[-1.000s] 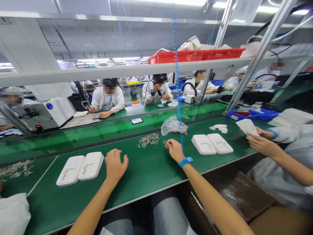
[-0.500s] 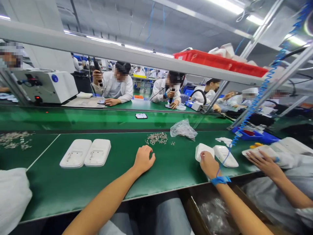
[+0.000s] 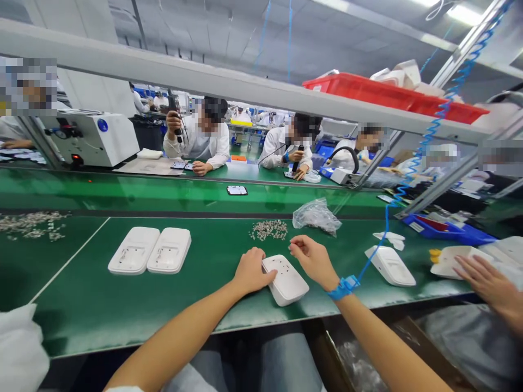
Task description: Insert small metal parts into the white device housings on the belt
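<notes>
My left hand (image 3: pixel 252 272) grips the left edge of a white plastic housing (image 3: pixel 286 283), thumb on its top, near the front of the green bench. The housing sits at an angle, with small dark holes in its upper face. My right hand (image 3: pixel 312 258), with a blue strap (image 3: pixel 345 287) at its wrist, is just above and right of the housing. Its thumb and forefinger are pinched together; what they hold, if anything, is too small to make out. Small metal parts (image 3: pixel 269 230) lie in a loose pile just beyond my hands.
Two similar white housings (image 3: pixel 169 250) lie side by side at left. A clear plastic bag (image 3: pixel 316 215) rests behind my right hand. Another housing (image 3: pixel 391 267) stands to the right, near a co-worker's hand (image 3: pixel 486 277). A coiled blue cord (image 3: pixel 386 223) runs to my wrist strap.
The housing held by my right hand at the right has come left to my left hand, which now grips it. My right hand has let it go and moved toward the metal parts.
</notes>
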A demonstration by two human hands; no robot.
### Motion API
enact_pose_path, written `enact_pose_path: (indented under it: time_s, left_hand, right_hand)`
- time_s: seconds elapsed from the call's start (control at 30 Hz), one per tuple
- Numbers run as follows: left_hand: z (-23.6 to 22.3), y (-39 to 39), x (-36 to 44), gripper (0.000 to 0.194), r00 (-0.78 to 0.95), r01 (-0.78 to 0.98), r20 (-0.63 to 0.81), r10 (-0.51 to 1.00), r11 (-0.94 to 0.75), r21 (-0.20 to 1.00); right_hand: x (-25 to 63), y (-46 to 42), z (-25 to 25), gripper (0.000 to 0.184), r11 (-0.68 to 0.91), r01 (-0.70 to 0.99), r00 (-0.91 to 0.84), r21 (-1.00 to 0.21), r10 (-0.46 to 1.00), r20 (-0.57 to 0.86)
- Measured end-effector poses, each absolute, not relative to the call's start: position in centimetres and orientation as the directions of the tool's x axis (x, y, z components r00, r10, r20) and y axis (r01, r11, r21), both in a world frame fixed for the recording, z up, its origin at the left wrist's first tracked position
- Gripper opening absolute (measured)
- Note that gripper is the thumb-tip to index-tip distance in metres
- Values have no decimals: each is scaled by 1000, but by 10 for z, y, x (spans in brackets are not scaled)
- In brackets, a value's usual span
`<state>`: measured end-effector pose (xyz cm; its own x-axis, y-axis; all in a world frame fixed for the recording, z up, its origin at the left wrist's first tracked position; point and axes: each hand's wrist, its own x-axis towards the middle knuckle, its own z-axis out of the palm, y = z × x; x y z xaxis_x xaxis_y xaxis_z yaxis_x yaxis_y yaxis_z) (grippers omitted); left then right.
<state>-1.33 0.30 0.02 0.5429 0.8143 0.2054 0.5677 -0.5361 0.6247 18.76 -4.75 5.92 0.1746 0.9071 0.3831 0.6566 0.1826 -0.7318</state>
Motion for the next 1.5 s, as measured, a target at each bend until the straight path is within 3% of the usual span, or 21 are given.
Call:
enact_pose_path:
  time_s: [0.13, 0.23, 0.33, 0.47, 0.63, 0.9, 1.1, 1.23, 1.33, 1.5]
  left_hand:
    - [3, 6, -11, 26, 549, 542, 202, 811, -529, 653]
    - [3, 14, -11, 22, 563, 483, 153, 812, -473, 737]
    - [2, 24, -16, 29, 548, 412, 120, 828, -392, 822]
    - [6, 33, -23, 39, 577, 330, 100, 810, -344, 879]
    - [13, 36, -28, 25, 666, 356, 146, 731, -484, 799]
    - [22, 30, -28, 15, 660, 558, 44, 750, -529, 639]
    - [24, 17, -23, 23, 566, 751, -6, 825, -512, 417]
    - [21, 7, -20, 25, 584, 735, 0, 812, -528, 426]
    - [20, 5, -19, 27, 566, 710, -18, 825, -476, 519]
    - [16, 21, -19, 18, 532, 569, 195, 824, -518, 638]
  right_hand:
    - [192, -58, 53, 25, 201, 716, 110, -668, 914, 392]
    - [192, -63, 50, 19, 190, 703, 57, -685, 946, 321]
    - [186, -65, 51, 15, 209, 702, -19, -681, 961, 275]
    - [178, -65, 50, 13, 285, 751, -94, -596, 939, 331]
    - [175, -68, 46, 11, 324, 744, -81, -584, 912, 403]
    - [167, -87, 51, 9, 229, 751, -11, -620, 942, 334]
    - [174, -75, 50, 10, 247, 840, -51, -484, 922, 383]
    - [179, -57, 44, 11, 323, 877, -178, -355, 905, 385]
    - [176, -44, 39, 15, 400, 871, -283, -285, 883, 374]
    - [169, -34, 35, 19, 469, 863, -389, -187, 854, 346]
